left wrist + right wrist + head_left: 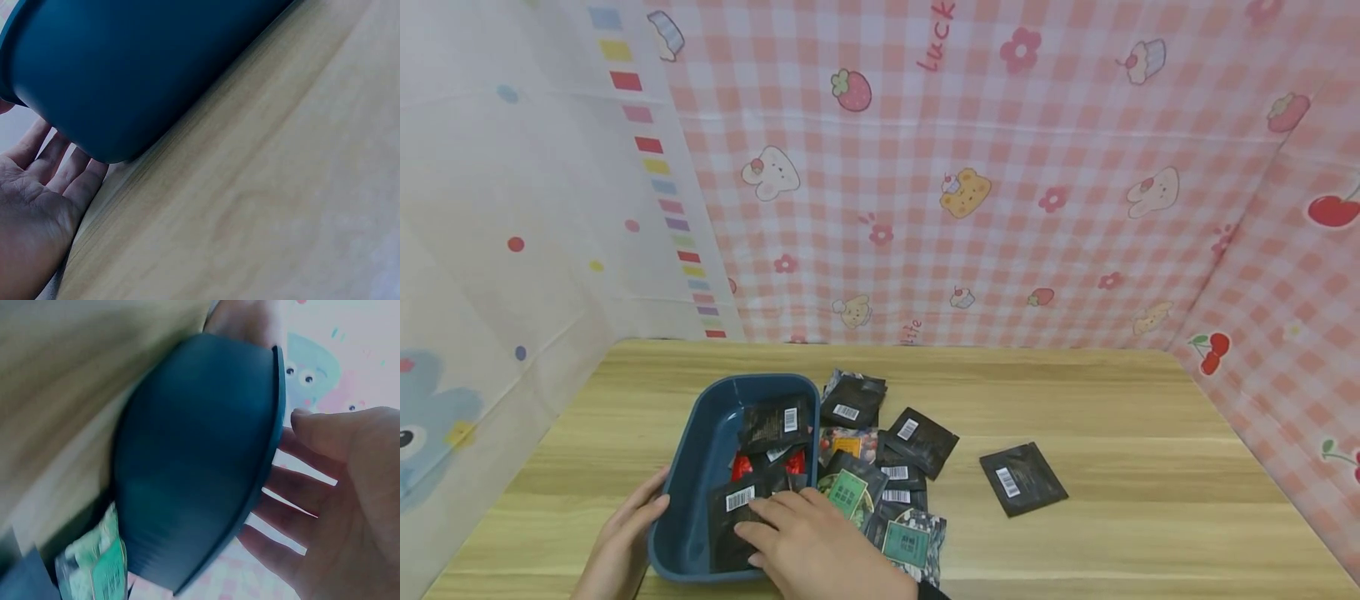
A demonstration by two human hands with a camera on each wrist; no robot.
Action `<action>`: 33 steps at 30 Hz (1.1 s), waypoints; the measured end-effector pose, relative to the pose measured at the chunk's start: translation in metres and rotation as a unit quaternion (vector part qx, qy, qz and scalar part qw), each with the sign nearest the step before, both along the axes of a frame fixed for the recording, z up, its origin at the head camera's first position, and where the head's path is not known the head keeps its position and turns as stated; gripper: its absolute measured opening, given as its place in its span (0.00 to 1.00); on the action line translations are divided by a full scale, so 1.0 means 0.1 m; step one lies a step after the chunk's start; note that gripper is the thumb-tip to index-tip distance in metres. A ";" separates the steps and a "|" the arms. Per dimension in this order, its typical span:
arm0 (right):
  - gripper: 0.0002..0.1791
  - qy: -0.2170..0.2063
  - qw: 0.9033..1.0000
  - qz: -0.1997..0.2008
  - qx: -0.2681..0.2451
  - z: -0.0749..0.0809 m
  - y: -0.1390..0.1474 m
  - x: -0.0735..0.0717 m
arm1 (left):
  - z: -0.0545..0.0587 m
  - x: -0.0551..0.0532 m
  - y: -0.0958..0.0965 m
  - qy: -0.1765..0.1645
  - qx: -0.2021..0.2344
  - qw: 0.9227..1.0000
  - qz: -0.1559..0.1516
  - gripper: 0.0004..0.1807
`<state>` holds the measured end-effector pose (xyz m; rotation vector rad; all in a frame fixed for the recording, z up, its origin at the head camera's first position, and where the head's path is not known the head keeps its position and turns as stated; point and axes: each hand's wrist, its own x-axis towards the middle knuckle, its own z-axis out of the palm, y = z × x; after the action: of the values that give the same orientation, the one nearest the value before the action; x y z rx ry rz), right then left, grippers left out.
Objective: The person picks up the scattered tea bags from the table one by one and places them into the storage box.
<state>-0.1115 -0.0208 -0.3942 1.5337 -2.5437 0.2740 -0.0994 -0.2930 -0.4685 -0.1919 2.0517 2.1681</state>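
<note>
A dark blue plastic bin (692, 467) stands on the table with several black sachets inside. One black sachet with a white barcode label (727, 533) lies at its near end. My right hand (820, 537) reaches over the near right rim, its fingers spread over that sachet. In the right wrist view the fingers pass behind the rim, so their tips are hidden. At the bin's left side is my left hand (625, 533), fingers nearly straight along the outer wall and thumb near the rim. Red packaging (741, 467) shows among the sachets in the bin.
Just right of the bin lies a loose heap of sachets, some with green labels (906, 543). A single black sachet (1023, 479) lies farther right on the wood-grain table (1120, 533). Patterned cloth (895, 275) hangs behind and at both sides.
</note>
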 end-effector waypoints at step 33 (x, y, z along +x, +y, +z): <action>0.37 -0.236 0.899 -0.369 -0.008 -0.16 1.07 -0.82 | 0.04 -0.01 0.05 -0.032 -0.052 0.998 -0.003 0.37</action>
<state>-0.1933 0.0867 -0.4103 0.4179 -3.2415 0.6043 -0.1006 -0.2885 -0.4647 -0.2627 2.1279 2.0256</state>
